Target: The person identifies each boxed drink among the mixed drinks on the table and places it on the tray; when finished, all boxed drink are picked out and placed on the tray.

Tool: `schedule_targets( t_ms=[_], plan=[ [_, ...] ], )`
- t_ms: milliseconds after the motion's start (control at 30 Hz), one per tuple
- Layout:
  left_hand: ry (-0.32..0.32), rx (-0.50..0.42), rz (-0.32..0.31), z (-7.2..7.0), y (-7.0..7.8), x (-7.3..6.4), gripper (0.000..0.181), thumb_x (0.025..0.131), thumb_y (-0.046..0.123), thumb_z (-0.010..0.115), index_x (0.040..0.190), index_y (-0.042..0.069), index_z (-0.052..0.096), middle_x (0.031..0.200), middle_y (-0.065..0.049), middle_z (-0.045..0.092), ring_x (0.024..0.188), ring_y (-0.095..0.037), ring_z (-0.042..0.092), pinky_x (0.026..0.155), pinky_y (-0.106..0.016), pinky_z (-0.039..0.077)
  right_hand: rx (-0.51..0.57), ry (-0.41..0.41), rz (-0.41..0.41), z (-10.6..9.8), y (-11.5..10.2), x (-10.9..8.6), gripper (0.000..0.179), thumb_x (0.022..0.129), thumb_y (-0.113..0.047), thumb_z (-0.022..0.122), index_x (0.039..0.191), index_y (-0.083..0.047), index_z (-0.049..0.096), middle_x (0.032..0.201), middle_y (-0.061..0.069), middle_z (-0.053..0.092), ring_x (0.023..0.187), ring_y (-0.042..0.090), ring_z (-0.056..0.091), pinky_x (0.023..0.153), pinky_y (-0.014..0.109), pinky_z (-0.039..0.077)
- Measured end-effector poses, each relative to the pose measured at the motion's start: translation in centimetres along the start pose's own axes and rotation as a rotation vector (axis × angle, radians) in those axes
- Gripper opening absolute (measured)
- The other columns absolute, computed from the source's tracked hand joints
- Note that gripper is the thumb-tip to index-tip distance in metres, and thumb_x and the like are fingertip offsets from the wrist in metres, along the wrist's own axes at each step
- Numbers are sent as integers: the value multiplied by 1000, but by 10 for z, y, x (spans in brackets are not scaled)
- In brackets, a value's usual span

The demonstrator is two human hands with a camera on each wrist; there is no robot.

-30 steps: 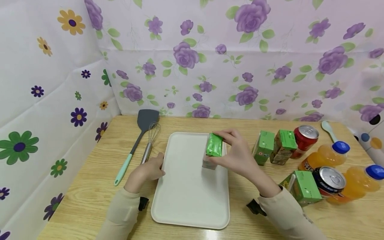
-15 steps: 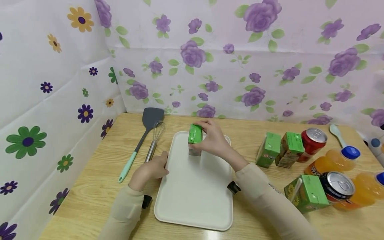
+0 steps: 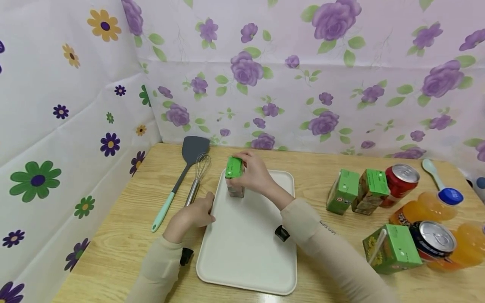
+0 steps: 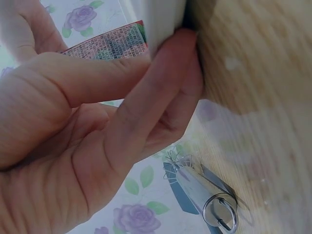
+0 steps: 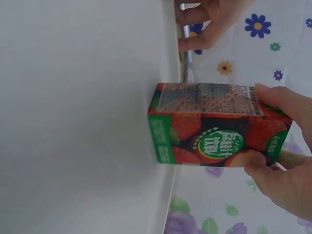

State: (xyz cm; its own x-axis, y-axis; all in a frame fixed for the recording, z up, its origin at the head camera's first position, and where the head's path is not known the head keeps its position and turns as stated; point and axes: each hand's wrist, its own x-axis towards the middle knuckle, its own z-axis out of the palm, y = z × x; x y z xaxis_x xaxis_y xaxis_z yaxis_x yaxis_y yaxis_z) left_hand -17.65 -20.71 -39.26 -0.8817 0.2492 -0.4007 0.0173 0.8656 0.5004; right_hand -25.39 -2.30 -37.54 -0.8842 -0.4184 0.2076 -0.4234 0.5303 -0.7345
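My right hand (image 3: 254, 171) grips a juice box (image 5: 219, 126) near its top. The box has a green top and red fruit pictures, and it stands upright at the far left corner of a white tray (image 3: 246, 252). In the right wrist view its base is right at the tray's surface. My left hand (image 3: 194, 213) pinches the tray's left rim; in the left wrist view the thumb is on top and the fingers (image 4: 178, 63) curl under the edge.
Left of the tray lie a whisk (image 3: 197, 179) and a spatula (image 3: 178, 181). To the right stand several green juice boxes (image 3: 342, 191), a red can (image 3: 401, 185), a dark can (image 3: 433, 240), orange drink bottles (image 3: 430, 206) and a pale spoon (image 3: 433, 173). A flowered cloth (image 3: 212, 105) hangs behind.
My right hand has carried the juice box leftward over the tray, from its right side to the far left corner. The left hand has kept its hold on the rim. The head view has shifted slightly.
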Motion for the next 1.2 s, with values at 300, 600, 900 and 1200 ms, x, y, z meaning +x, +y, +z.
schedule_targets(
  t_ms=[300, 600, 900, 1200],
  plan=[
    [-10, 24, -9, 1, 1, -2, 63, 87, 2, 60, 137, -13, 24, 124, -34, 50, 87, -25, 59, 67, -34, 48, -19, -7, 3, 4, 3, 1, 72, 70, -18, 83, 133, -7, 50, 126, 10, 50, 97, 28, 53, 76, 31, 45],
    [-8, 31, -2, 2, 1, -3, 65, 87, 1, 60, 137, -15, 23, 119, -33, 53, 76, -22, 57, 59, -31, 45, -69, -33, 58, -3, -3, -9, 87, 72, -28, 82, 144, -12, 36, 139, 7, 40, 122, 28, 46, 92, 40, 43],
    [7, 26, 1, -4, 3, -3, 68, 87, 0, 59, 139, -16, 19, 124, -36, 49, 77, -23, 59, 61, -32, 47, -9, -42, 39, -37, -19, -37, 102, 73, -31, 80, 151, -21, 15, 153, 11, 16, 138, 32, 22, 104, 52, 31],
    [0, 23, -1, 4, 4, -4, 66, 86, 1, 61, 138, -15, 22, 116, -33, 55, 70, -21, 58, 58, -32, 46, -94, 2, -65, -73, -9, -109, 88, 77, -30, 77, 148, -16, 26, 151, 7, 22, 135, 31, 30, 100, 50, 37]
  ],
)
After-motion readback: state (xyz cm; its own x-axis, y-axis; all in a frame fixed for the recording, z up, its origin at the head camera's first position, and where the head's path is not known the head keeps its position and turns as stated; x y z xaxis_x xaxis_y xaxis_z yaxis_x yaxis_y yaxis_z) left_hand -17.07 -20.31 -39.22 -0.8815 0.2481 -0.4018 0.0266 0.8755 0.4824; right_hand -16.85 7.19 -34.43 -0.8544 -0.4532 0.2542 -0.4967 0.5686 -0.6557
